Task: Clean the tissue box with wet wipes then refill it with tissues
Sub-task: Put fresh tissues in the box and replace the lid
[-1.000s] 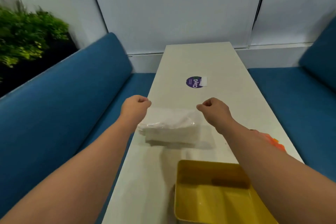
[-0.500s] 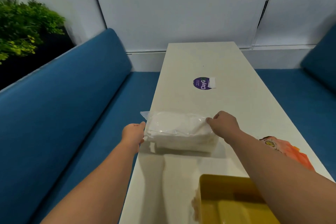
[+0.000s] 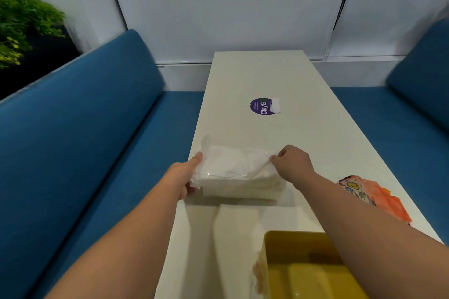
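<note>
Tissue pack [image 3: 239, 172] on table [image 3: 303, 143]; sticker [image 3: 263, 106] behind it; tissue box [image 3: 303, 267] nearer, right.

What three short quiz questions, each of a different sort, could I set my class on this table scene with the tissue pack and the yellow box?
1. True or false: both hands hold the tissue pack.
2. Multiple choice: the purple round sticker lies (A) beyond the pack, (B) inside the yellow box, (C) on the blue bench.
3. Fill in: the orange packet lies on the table on the person's ____ side.

Key
1. True: the left hand grips one end and the right hand pinches the wrapper at the other.
2. A
3. right
</note>
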The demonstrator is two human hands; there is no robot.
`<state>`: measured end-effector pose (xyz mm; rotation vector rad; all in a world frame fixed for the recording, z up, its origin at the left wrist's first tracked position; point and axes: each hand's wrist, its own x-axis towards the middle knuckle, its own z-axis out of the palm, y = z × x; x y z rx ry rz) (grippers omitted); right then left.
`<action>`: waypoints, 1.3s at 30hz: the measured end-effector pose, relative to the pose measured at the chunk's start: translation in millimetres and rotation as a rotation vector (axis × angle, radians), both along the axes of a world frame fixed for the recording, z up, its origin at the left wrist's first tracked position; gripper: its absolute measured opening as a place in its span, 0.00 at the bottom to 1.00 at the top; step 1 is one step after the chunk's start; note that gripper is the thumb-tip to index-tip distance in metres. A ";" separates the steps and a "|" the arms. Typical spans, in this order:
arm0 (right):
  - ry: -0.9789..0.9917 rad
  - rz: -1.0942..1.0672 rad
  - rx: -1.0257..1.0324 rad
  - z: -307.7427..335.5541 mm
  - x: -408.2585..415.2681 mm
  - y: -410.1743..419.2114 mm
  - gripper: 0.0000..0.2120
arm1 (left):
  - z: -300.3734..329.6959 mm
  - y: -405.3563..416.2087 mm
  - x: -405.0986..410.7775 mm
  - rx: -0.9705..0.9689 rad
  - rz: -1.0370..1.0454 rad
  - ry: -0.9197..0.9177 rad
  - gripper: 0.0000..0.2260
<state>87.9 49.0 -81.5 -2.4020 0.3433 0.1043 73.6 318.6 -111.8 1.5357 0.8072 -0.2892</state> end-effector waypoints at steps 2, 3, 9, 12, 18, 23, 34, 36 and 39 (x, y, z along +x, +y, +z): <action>0.001 0.000 0.001 -2.3 0.2 -0.5 0.09 | 0.3 -0.8 2.1 0.011 -0.027 0.012 0.30; -0.001 0.000 0.003 -3.1 0.4 -0.6 0.09 | 0.1 -1.4 3.2 0.016 -0.033 0.011 0.29; 0.006 -0.004 -0.018 -6.1 2.3 2.0 0.08 | 2.2 -2.7 4.4 -0.028 -0.038 0.017 0.25; 0.028 0.006 -0.100 -6.3 3.4 2.1 0.07 | 5.7 -5.8 3.1 -0.130 -0.035 0.008 0.23; 0.053 0.038 -0.239 -3.8 2.6 10.1 0.09 | 2.3 3.3 -5.4 -0.243 0.001 -0.019 0.17; 0.038 0.033 -0.234 -3.5 3.2 8.4 0.06 | -4.3 21.5 -11.4 -0.305 0.048 -0.059 0.17; 0.015 0.022 -0.196 -8.5 1.6 6.6 0.09 | -9.7 31.0 -19.5 -0.287 0.067 -0.091 0.21; 0.015 0.011 -0.191 -8.5 1.2 5.9 0.09 | -9.5 36.6 -21.2 -0.280 0.078 -0.089 0.21; 0.008 0.006 -0.178 -8.5 0.7 5.5 0.10 | -8.5 39.4 -24.5 -0.293 0.076 -0.098 0.19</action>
